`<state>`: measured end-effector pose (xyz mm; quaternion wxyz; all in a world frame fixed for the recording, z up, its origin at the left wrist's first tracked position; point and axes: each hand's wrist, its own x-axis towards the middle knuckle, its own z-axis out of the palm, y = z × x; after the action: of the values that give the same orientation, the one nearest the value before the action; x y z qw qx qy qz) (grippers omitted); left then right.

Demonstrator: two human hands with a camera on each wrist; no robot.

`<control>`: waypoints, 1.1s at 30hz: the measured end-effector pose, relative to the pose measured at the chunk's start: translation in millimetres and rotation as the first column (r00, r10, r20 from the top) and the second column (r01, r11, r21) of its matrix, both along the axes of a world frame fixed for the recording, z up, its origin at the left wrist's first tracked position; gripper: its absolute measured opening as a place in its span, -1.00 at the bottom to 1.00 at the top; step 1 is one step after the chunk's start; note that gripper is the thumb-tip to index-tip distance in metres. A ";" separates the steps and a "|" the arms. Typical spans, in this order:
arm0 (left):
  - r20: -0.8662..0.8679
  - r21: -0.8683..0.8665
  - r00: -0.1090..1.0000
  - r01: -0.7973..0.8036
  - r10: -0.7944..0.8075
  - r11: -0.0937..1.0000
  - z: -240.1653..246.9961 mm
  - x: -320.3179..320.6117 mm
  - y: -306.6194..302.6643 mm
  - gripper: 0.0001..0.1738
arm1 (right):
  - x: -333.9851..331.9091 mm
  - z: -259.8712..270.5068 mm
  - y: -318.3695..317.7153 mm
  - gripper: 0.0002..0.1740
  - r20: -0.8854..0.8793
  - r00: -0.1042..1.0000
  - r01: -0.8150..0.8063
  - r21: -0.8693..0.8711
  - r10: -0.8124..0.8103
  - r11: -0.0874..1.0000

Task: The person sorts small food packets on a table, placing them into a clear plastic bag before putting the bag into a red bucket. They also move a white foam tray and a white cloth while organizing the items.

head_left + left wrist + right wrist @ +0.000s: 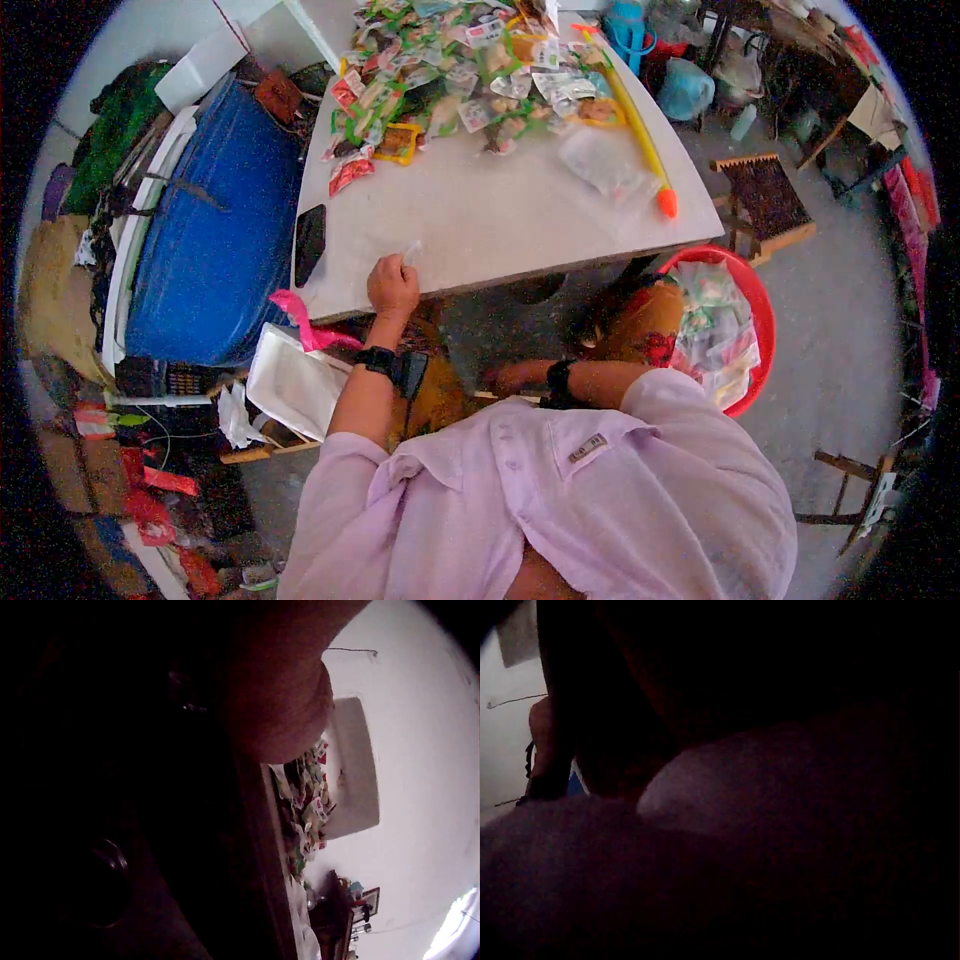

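At the near edge of the pale table, my left hand rests with its fingers curled in. A small scrap of clear plastic shows right at its knuckles; whether the fingers grip it I cannot tell. The left wrist view has that hand in shadow over the table edge. Low in front of my body, below the tabletop, is my right hand, its fingers lost in the dark. The right wrist view is mostly black, with pale shirt cloth in it.
Many small food packets cover the table's far part, beside a yellow stick with an orange tip and a clear bag. A black phone lies at the left edge. A red basin of packets stands right, a white foam box left.
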<state>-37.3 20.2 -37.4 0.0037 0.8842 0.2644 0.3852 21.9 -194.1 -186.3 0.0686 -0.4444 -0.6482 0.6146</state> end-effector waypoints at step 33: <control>-0.093 -0.154 0.989 0.103 -0.118 0.983 9.9 -0.2 -5.2 -0.88 | -50.3 -4.6 23.5 -0.53 0.021 0.970 0.241 -0.158 -0.241 0.957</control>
<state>-37.5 15.0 -27.5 0.0776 0.9133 0.2425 0.3179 -28.4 -170.6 -190.9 0.1069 -0.5245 -0.5380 0.6512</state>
